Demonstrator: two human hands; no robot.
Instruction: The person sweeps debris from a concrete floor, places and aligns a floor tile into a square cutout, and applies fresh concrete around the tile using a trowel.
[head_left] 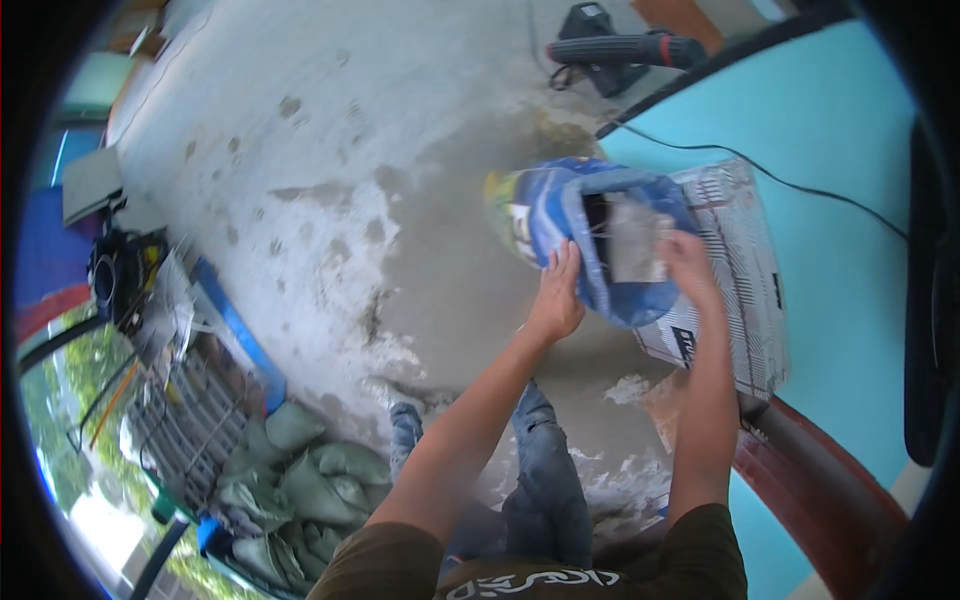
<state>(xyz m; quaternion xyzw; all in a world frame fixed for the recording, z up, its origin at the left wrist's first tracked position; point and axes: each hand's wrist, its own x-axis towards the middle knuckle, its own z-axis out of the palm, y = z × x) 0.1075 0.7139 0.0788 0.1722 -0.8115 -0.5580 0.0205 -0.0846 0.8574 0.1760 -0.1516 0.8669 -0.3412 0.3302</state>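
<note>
A blue bag with white, yellow and green markings is tilted, its wide mouth turned toward the right. My left hand grips the near side of the bag at the rim, fingers laid along the plastic. At the mouth, my right hand is closed on the edge of a flat, grey, squarish piece. That piece lies across the opening, partly inside the bag; motion blur hides its exact kind. Dark space shows inside the bag beside it, and its contents cannot be made out.
Right of the bag lies a patterned white box on a turquoise surface crossed by a black cable. A dark device stands beyond. Green sacks and a blue bar lie left on the stained concrete floor.
</note>
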